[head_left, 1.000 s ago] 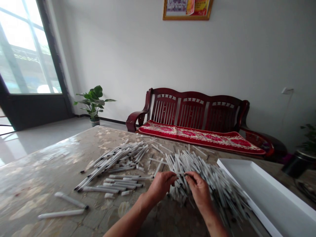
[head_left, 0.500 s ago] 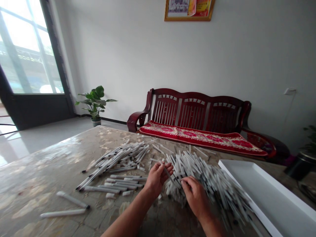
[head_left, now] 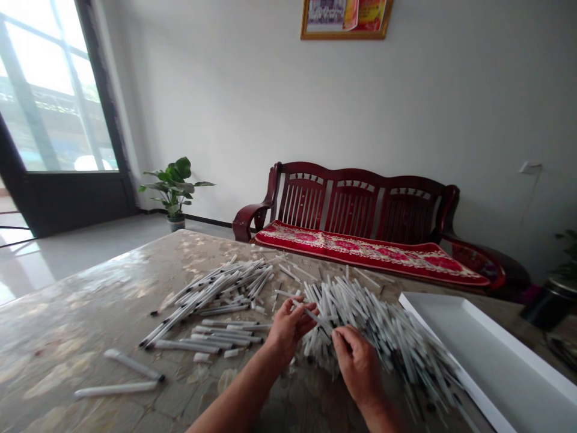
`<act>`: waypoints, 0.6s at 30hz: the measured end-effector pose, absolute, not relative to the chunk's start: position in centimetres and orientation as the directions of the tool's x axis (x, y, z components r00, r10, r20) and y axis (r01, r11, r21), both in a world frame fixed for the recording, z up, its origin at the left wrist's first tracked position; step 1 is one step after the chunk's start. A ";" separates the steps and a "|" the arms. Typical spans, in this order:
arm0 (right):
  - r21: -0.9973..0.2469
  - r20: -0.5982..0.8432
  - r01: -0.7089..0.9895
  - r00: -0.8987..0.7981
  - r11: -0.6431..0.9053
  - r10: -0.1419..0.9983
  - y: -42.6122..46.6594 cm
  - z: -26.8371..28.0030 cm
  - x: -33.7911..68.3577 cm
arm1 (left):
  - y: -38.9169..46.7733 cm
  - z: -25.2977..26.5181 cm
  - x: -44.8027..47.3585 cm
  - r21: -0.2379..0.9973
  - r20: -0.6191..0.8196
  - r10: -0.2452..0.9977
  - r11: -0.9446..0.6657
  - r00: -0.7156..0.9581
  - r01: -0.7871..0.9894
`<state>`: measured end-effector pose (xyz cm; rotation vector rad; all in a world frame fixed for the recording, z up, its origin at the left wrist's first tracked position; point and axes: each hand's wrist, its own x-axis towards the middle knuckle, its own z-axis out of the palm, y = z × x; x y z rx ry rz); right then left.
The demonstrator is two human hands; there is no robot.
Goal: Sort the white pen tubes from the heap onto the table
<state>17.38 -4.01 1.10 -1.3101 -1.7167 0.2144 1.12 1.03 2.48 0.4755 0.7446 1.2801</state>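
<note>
I hold 1 slim, whitish pen just above the worktop, slanting down from my left hand towards my right. My left hand has it between thumb and fingers, palm partly turned up. My right hand is close by with thumb and forefinger drawn together near the pen's lower end; I cannot tell whether they grip it. My hands are near each other with a small gap between.

Behind and beside my right hand spreads a big pile of pens, many with dark ends. A white tray lies just to the right of it. To the left of my left hand is a second heap, with a loose row of pens in front and 2 short white pieces nearer me. Farther left, 2 loose pens nearly meet at their right ends.

Beyond the worktop stands a dark red wooden bench with a red patterned cover. A potted plant is left of it.
</note>
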 end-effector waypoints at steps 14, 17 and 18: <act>-0.942 0.328 0.229 0.471 0.246 0.819 -3.2 1.2 18.8 | 1.2 2.4 0.3 0.804 -0.229 0.912 0.375 0.341 -0.462; -0.965 0.261 0.105 0.518 0.242 0.815 -2.9 1.1 19.3 | 1.4 2.4 0.0 0.825 -0.209 0.930 0.334 0.303 -0.456; -0.966 0.247 0.073 0.538 0.247 0.806 -2.8 1.1 19.5 | 1.5 2.4 -0.1 0.837 -0.204 0.940 0.312 0.274 -0.449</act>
